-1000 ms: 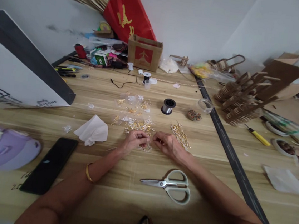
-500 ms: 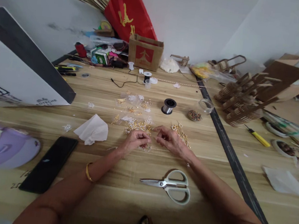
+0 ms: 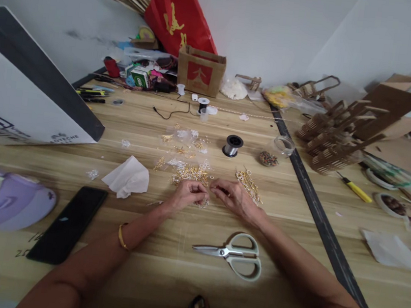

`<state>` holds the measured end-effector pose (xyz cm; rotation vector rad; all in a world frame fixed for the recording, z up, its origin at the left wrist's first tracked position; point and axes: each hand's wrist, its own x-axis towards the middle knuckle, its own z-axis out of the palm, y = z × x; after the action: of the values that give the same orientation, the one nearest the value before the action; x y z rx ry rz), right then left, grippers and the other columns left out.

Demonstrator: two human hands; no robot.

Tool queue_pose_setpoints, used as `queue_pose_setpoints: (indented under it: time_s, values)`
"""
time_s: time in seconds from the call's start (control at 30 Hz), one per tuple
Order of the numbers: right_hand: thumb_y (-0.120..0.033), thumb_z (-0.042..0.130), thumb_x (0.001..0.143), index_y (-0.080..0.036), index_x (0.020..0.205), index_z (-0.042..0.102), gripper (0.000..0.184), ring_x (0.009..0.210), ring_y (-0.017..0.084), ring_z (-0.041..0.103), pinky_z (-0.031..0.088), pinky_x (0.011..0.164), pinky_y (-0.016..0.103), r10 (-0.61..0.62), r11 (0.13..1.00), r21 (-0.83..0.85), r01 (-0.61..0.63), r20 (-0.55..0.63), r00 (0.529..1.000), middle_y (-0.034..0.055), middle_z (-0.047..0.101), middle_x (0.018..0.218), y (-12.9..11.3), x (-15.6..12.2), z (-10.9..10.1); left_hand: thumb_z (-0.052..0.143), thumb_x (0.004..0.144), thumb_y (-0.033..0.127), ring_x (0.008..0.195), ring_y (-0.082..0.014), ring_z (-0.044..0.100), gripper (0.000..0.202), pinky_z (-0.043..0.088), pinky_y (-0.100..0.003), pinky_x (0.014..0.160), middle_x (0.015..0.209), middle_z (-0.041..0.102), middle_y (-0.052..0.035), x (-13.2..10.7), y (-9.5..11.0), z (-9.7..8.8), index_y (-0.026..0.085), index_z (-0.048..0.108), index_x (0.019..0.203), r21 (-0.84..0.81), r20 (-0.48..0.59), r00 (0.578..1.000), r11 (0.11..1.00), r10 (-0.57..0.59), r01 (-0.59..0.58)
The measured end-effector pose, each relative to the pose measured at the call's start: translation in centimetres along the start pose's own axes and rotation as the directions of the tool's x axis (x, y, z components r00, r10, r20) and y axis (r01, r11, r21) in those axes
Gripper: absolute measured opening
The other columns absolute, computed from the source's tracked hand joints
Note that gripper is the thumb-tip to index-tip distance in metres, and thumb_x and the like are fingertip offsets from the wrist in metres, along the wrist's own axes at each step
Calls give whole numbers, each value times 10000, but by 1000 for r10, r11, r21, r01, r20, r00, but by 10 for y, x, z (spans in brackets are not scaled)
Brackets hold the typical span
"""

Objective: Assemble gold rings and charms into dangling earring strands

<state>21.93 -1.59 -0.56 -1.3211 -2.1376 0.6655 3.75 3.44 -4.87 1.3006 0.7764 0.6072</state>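
Note:
My left hand (image 3: 187, 195) is closed in a pinch just in front of a heap of gold and silver beads (image 3: 191, 173). From its fingertips hangs a small beaded strand (image 3: 203, 203), low over the wood. Opposite it, my right hand (image 3: 231, 195) has thumb and forefinger pressed together, a small gap from the left fingertips; what they pinch is too small to tell. Behind the right hand lie gold chain pieces (image 3: 249, 184). Scissors with pale green handles (image 3: 229, 253) rest on the table nearer me, blades pointing left.
A wire spool (image 3: 232, 146) and a glass jar of mixed beads (image 3: 269, 158) stand behind. On the left are a white tissue (image 3: 126, 177), a black phone (image 3: 67, 225) and a large box (image 3: 30, 89). A yellow-handled tool (image 3: 355, 188) and small woven baskets (image 3: 335, 139) sit right.
My right hand's fingers, spread apart before, have come together in a pinch, its fingertips slightly lower. My left hand keeps its pinch in nearly the same place.

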Motion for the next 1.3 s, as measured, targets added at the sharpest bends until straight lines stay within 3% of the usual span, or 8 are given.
queue_pose_setpoints:
  time_s: [0.4, 1.3]
  values:
    - [-242, 421, 913, -149, 870, 583, 191, 582, 106, 517, 365, 576, 191, -10, 1000, -24, 10, -3, 1000, 15, 576, 682, -1, 1, -4, 737, 622, 343, 508, -87, 556, 276, 464, -209, 523, 599, 632, -22, -3, 9, 0, 100, 652, 720, -24, 18, 998, 998, -56, 56]
    - [-252, 407, 928, -157, 940, 588, 205, 573, 103, 516, 362, 574, 193, -8, 1000, -10, 9, 57, 998, 17, 599, 702, -5, -2, -4, 682, 689, 364, 447, -59, 477, 267, 372, -173, 453, 490, 521, 38, -6, 13, 1, 107, 611, 705, 49, 62, 998, 998, 27, -30]
